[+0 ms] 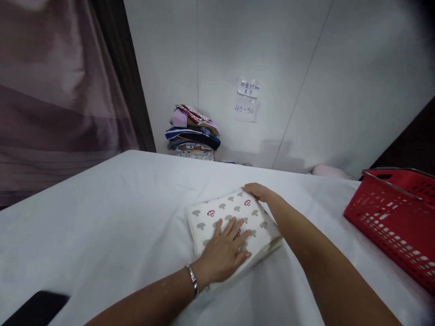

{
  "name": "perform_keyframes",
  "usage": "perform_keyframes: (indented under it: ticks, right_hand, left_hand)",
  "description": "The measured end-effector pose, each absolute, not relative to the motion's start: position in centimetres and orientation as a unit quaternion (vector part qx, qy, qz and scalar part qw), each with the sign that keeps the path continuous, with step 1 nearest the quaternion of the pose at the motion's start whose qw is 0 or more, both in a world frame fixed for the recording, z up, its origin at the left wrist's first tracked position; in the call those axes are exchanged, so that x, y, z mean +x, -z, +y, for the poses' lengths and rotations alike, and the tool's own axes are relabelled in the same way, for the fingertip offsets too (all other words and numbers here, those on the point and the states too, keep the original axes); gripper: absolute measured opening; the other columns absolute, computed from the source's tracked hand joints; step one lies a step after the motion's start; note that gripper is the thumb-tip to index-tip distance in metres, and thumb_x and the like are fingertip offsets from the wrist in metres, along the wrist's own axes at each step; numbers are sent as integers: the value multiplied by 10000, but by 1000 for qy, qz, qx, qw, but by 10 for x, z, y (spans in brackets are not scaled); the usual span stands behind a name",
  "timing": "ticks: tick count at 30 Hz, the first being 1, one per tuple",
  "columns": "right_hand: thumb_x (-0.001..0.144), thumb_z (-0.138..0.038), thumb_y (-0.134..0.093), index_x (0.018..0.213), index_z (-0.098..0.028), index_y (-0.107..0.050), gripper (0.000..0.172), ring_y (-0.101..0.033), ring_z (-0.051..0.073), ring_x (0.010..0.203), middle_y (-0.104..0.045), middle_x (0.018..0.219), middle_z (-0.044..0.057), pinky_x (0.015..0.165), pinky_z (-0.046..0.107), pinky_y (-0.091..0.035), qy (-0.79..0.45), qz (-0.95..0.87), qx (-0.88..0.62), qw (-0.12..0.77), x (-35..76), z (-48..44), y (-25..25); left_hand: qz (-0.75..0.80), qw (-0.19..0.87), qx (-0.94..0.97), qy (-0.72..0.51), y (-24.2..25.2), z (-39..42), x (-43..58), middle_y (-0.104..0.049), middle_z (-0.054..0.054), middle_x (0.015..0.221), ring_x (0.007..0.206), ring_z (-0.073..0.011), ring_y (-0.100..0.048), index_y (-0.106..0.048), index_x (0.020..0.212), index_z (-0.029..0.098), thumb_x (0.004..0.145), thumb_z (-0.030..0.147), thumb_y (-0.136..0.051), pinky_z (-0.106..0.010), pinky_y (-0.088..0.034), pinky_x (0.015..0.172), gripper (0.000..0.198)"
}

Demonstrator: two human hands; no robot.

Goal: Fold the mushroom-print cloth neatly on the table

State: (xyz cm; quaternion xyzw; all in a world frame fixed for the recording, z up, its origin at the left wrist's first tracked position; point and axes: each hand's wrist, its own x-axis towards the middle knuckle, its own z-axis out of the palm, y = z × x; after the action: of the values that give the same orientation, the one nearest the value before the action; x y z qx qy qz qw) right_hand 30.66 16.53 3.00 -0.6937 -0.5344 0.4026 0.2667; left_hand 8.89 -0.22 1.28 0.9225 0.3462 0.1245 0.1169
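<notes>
A folded white cloth (pixel 229 208), printed with grey and red mushrooms, lies on the white-covered table in several layers. My left hand (pixel 222 251) presses flat on its top with spread fingers; a silver bracelet circles that wrist. At the cloth's far right corner, my right hand (pixel 258 192) touches the edge, fingers stretched along it. Part of that hand's underside is hidden. The folded layers show at the cloth's near right side.
A red plastic basket (pixel 394 222) with a metal handle stands at the right. Folded fabrics (pixel 193 131) are stacked beyond the table's (pixel 102 217) far edge, by the wall. Handwritten paper signs (pixel 246 108) hang there. A dark flat object (pixel 39 310) lies at lower left, beneath a pinkish curtain (pixel 57 90) farther back.
</notes>
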Motion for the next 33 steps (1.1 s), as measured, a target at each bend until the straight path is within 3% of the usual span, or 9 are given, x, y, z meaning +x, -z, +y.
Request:
perform_keyframes:
  ticks: [4, 8, 14, 16, 18, 21, 26, 29, 33]
  right_hand:
    - [679, -288, -698, 1113, -139, -589, 471, -637, 181, 744, -687, 929, 104, 613, 271, -506, -431, -490, -697, 298, 304, 172, -17]
    - [698, -286, -670, 1136, -159, -570, 466, -651, 194, 778, -681, 969, 96, 590, 262, -510, -403, -469, -715, 326, 307, 176, 0]
    - [725, -323, -632, 1095, -131, -604, 418, -638, 249, 899, -676, 1003, 119, 759, 339, -498, -336, -531, -715, 306, 312, 167, -8]
    - [721, -346, -637, 1130, -137, -592, 462, -548, 288, 1085, -612, 1153, 139, 915, 392, -415, -287, -572, -708, 299, 306, 154, -18]
    - [748, -363, -610, 1217, -161, -535, 516, -374, 280, 1263, -475, 1333, 126, 1042, 405, -268, -230, -630, -680, 297, 296, 133, -26]
    - [832, -410, -496, 1314, -171, -437, 541, -181, 244, 1358, -294, 1456, 104, 1090, 422, -137, -121, -739, -616, 244, 282, 92, -25]
    - [891, -506, -320, 1393, -149, -306, 616, -122, 272, 1371, -189, 1490, 111, 1068, 507, -127, -26, -771, -629, 93, 283, 44, -2]
    - [896, -552, -231, 1414, -163, -262, 649, -103, 260, 1377, -150, 1500, 85, 1069, 499, -141, -46, -762, -642, 66, 290, 39, 6]
    - [892, -578, -188, 1430, -190, -220, 664, -65, 234, 1384, -118, 1507, 51, 1080, 469, -130, -76, -763, -639, 64, 292, 40, 6]
  left_hand:
    - [283, 128, 943, -118, -17, -3, 88, -228, 28, 1481, 1375, -218, -129, -280, 1377, 382, 924, 494, -266, -513, -36, 1105, 467]
    - [255, 129, 951, -116, -12, 0, 88, -277, 16, 1466, 1364, -244, -171, -341, 1355, 355, 926, 493, -271, -521, -80, 1095, 456]
    - [249, 118, 952, -132, -10, 2, 87, -287, 19, 1461, 1359, -240, -188, -332, 1356, 363, 926, 491, -277, -510, -97, 1092, 452]
    - [250, 114, 952, -137, -10, 1, 86, -299, 18, 1456, 1358, -237, -191, -335, 1354, 361, 927, 489, -274, -508, -97, 1093, 450]
    - [257, 111, 949, -142, -9, 0, 86, -316, 8, 1449, 1356, -232, -199, -333, 1357, 346, 926, 493, -269, -502, -100, 1095, 460]
    - [285, 105, 940, -155, -9, -3, 88, -350, -26, 1431, 1343, -222, -235, -333, 1363, 291, 912, 524, -277, -481, -124, 1099, 511]
    - [400, 44, 896, -187, -12, 12, 80, -333, -77, 1438, 1353, -241, -206, -420, 1309, 209, 891, 553, -294, -485, -113, 1099, 556]
    - [494, -3, 853, -169, -8, 31, 66, -273, -135, 1456, 1362, -291, -155, -403, 1328, 126, 857, 581, -340, -523, -58, 1092, 659]
    - [546, -1, 828, -127, 6, 46, 52, -251, -133, 1463, 1363, -273, -162, -377, 1351, 102, 859, 592, -290, -490, -85, 1099, 700]
